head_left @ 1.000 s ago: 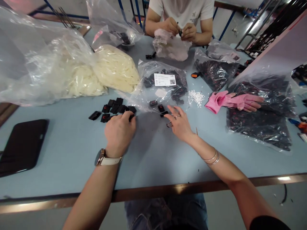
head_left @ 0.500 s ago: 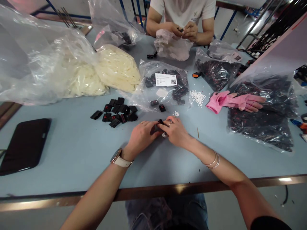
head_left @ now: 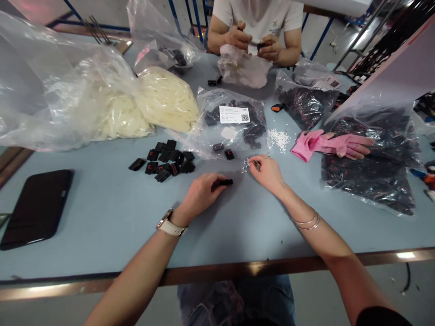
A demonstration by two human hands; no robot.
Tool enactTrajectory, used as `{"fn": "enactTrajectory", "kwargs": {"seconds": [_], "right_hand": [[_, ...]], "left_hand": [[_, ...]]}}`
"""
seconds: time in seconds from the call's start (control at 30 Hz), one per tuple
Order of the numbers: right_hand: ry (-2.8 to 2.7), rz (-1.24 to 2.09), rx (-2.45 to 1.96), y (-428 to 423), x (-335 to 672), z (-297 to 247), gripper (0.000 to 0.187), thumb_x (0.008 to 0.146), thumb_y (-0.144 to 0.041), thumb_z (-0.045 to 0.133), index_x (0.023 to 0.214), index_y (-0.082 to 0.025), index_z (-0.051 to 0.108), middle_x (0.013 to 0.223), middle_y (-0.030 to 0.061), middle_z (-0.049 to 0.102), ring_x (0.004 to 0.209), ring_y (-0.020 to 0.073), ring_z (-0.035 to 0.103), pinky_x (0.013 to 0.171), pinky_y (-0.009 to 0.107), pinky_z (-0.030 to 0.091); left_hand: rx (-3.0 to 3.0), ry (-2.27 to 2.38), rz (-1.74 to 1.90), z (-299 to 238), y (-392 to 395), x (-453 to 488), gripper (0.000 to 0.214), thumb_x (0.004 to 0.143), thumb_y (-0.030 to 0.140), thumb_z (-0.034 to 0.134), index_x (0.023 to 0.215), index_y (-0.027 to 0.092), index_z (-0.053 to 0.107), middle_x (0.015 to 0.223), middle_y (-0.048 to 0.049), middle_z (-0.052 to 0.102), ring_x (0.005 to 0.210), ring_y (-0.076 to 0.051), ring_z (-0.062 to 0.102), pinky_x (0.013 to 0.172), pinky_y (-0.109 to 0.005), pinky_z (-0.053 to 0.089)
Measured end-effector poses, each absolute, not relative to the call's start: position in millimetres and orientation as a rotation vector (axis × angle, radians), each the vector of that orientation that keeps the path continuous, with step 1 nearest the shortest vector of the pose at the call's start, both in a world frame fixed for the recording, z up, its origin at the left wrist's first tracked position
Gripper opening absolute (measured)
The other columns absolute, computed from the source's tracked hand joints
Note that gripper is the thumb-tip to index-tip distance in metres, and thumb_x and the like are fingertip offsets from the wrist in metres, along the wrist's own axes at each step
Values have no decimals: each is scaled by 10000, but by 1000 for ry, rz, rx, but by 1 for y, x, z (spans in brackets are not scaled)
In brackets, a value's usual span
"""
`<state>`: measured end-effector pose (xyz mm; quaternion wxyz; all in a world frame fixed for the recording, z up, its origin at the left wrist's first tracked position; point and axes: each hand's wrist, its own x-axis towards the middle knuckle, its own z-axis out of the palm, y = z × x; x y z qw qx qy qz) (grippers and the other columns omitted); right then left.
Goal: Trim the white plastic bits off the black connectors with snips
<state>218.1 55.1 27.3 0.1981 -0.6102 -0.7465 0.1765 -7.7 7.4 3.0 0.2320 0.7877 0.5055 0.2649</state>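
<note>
My left hand (head_left: 205, 189) pinches a black plastic connector housing (head_left: 225, 182) just above the table. Its fingers cover part of the housing. My right hand (head_left: 267, 173) has its thumb and fingertips drawn together at a few small white plugs (head_left: 244, 167) on the table; what sits between the fingertips is too small to make out. Farther back lies a bigger scatter of the same white plugs (head_left: 279, 139). A single black housing (head_left: 229, 154) rests beyond my hands. To the left is a loose heap of black housings (head_left: 165, 156), some with red parts.
Behind my hands lies a clear labelled bag (head_left: 234, 114) of black housings. Bags of cream-coloured parts (head_left: 166, 97) stand at the left, above a black tablet-like object (head_left: 37, 208). Pink gloves (head_left: 335, 142) lie on bags at the right. A co-worker (head_left: 256, 27) handles a black part opposite.
My right hand has left the housing and moved right and away from me to the small white plugs. My left hand still holds the housing. The co-worker's hands have moved apart.
</note>
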Motion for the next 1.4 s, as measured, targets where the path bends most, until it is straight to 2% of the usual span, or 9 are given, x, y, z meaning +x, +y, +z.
{"fn": "enactTrajectory", "kwargs": {"seconds": [0.1,0.27,0.4,0.5,0.63,0.73,1.0,1.4], "right_hand": [[-2284,495,-1771,55,217,29,206,866,-262,513,846,-187,704,835,51,677,713,165,605,651,269,399],[-2445,481,-1752,51,214,28,217,899,-274,507,884,-205,712,910,65,676,737,165,611,619,266,363],[-2382,488,-1725,52,214,30,201,881,-251,518,812,-180,693,840,63,672,707,160,594,622,266,364],[-2260,624,-1659,50,212,36,142,837,-225,566,791,-169,688,786,35,674,657,128,563,635,248,380],[-2257,851,-1402,42,205,41,136,844,-244,592,828,-172,706,773,12,680,603,94,527,634,228,396],[-2319,899,-1277,36,200,40,162,872,-271,584,855,-176,714,791,19,691,641,104,553,654,234,405],[-2444,798,-1215,29,194,32,161,860,-162,568,956,-180,695,912,44,711,792,143,625,741,254,427],[-2542,673,-1304,21,190,32,196,905,-169,526,1033,-181,675,982,63,696,808,158,624,683,266,389]], "left_hand": [[2187,1385,737,2,7,-8,93,849,215,613,939,203,631,826,-23,694,775,-187,637,690,-300,510],[2219,1368,760,3,8,-8,64,852,208,610,914,198,625,801,-18,680,755,-180,625,681,-292,498],[2243,1375,759,5,8,-7,53,850,193,608,899,194,629,786,-18,675,737,-175,620,665,-282,488],[2250,1372,786,6,7,-6,56,838,177,617,889,193,632,776,-16,674,737,-178,621,664,-282,486],[2225,1368,818,5,6,-6,65,834,190,623,894,198,649,817,-29,684,754,-180,626,675,-288,491],[2191,1355,846,4,6,-5,87,838,209,627,912,192,668,847,-43,688,760,-177,631,681,-287,497],[2134,1325,881,6,4,-3,97,844,235,613,894,195,686,850,-42,698,745,-166,640,657,-267,496],[2117,1300,889,8,3,-1,106,835,243,605,867,195,693,803,-32,691,697,-153,619,626,-259,479]]}}
